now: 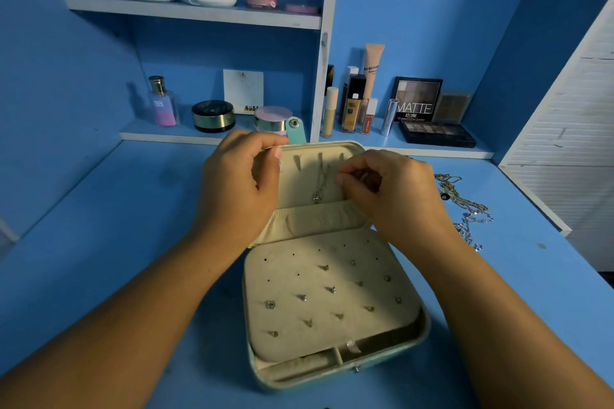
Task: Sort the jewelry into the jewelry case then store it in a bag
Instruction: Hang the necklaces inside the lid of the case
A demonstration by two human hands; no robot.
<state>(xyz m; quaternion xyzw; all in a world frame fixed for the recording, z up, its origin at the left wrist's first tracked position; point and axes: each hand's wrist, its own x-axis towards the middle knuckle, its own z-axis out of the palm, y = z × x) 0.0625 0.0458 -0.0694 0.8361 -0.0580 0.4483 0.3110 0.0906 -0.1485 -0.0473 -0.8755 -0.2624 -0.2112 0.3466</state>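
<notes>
A teal jewelry case (422,339) lies open on the blue desk, its cream lid (310,183) standing up at the back. A thin silver necklace (319,188) hangs from a hook inside the lid. My left hand (237,183) grips the lid's left top edge. My right hand (388,192), fingers curled, pinches near the necklace at the lid's right side. The cream earring panel (332,295) in the base carries several stud earrings. Loose chains (465,209) lie on the desk to the right.
Behind the case a low shelf holds a perfume bottle (162,103), round compacts (212,115), foundation tubes (352,103) and eyeshadow palettes (432,129). An upper shelf (192,10) carries jars. A white slatted panel (571,149) bounds the right side.
</notes>
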